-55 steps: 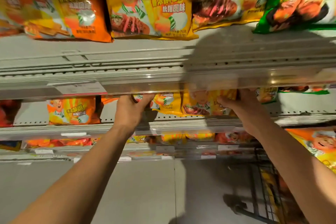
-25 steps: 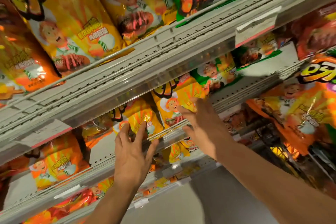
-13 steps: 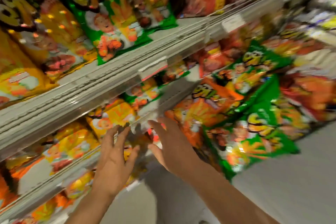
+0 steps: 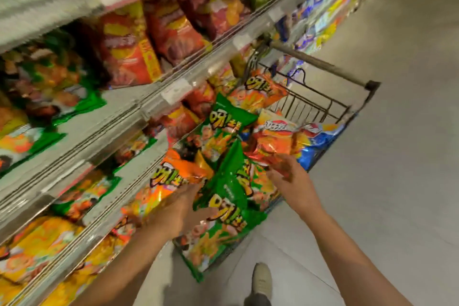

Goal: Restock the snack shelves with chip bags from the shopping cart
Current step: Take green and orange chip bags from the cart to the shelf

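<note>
A shop aisle with a pale tiled floor (image 4: pixel 397 181) runs along tiered snack shelves (image 4: pixel 119 117) on the left, already lined with chip bags, though blur hides most labels.

The left hand (image 4: pixel 178 208) reaches out with fingers fairly straight, against the lower edge of an orange chip bag (image 4: pixel 178 171); whether it has any hold on it I cannot tell. The right hand (image 4: pixel 295 181) is spread, its fingertips at the crinkled corner of a red-orange bag (image 4: pixel 273 141) just beyond it, touching or nearly so, with no clear pinch. Between the two hands stands a green bag (image 4: pixel 231 181), and below them a larger green one (image 4: pixel 223 228) hangs over the near end of the shopping cart (image 4: pixel 330 107), whose wire basket extends away from the hands. A shoe (image 4: pixel 262 278) shows on the floor beneath the right forearm.

The step looks like picking the next bags. It would go best by taking each bag at a top seam or corner rather than squeezing the puffed middle, lifting the topmost first so the loose pile does not slide out, and matching flavour to the shelf row to the left of the left hand.
</note>
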Available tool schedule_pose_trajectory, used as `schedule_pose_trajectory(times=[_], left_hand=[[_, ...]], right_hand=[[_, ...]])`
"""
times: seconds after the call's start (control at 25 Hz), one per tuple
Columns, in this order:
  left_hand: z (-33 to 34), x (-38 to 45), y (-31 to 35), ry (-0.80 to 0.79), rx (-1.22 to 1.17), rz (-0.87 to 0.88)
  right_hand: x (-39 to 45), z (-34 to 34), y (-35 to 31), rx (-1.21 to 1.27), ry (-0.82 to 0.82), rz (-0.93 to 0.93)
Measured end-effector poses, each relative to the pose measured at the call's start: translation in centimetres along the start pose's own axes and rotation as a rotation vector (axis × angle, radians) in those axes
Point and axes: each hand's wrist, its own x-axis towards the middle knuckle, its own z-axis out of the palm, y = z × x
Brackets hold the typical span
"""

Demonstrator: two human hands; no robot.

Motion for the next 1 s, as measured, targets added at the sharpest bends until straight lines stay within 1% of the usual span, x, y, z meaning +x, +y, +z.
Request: schedule_pose_trajectory(times=[0.12, 0.2, 0.24, 0.32, 0.4, 0.48, 0.6, 0.68, 0.72, 0.84, 0.92, 1.0], left_hand=[[0.8, 3.0, 0.5, -0.19, -0.129, -0.098], [1.5, 3.4, -0.1, -0.307, -0.181, -0.151], [1.9, 3.5, -0.5, -0.341, -0.2, -0.162], [2.3, 3.5, -1.1, -0.374, -0.275, -0.19], [1.9, 3.5, -1.4, -0.38, -0.319, -0.225], [0.7, 3.6, -1.2, -0.395, -0.376, -0.214], [-1.2, 3.7, -0.8, -0.351, -0.497, -0.234], [-2.5, 3.9, -0.4, -0.33, -0.6, -0.235], [-3.1, 4.0, -0.2, -0.317, -0.642, -0.234], [-4.3, 4.3, 0.4, -0.22, -0.701, -0.251], [-4.6, 4.5, 0.6, -0.149, -0.744, -0.302], [-4.6, 4.5, 0.8, -0.089, -0.796, -0.308]], right_hand=[[4.9, -2.4, 2.1, 0.045, 0.028, 0.157], [7.9, -2.8, 2.6, 0.058, 0.003, 0.218], [9.3, -2.7, 2.8, 0.055, -0.013, 0.248], [11.7, -2.2, 3.0, 0.07, -0.026, 0.327], [13.4, -1.5, 3.0, 0.149, -0.007, 0.409], [14.8, -0.9, 3.0, 0.246, 0.028, 0.452], [16.4, -0.5, 3.0, 0.387, 0.032, 0.572], [17.0, -0.6, 3.1, 0.522, -0.033, 0.677], [17.1, -0.7, 3.3, 0.579, -0.078, 0.694], [17.2, -1.2, 3.8, 0.682, -0.202, 0.664], [17.2, -1.1, 4.3, 0.736, -0.246, 0.626], [17.2, -0.8, 4.6, 0.729, -0.273, 0.608]])
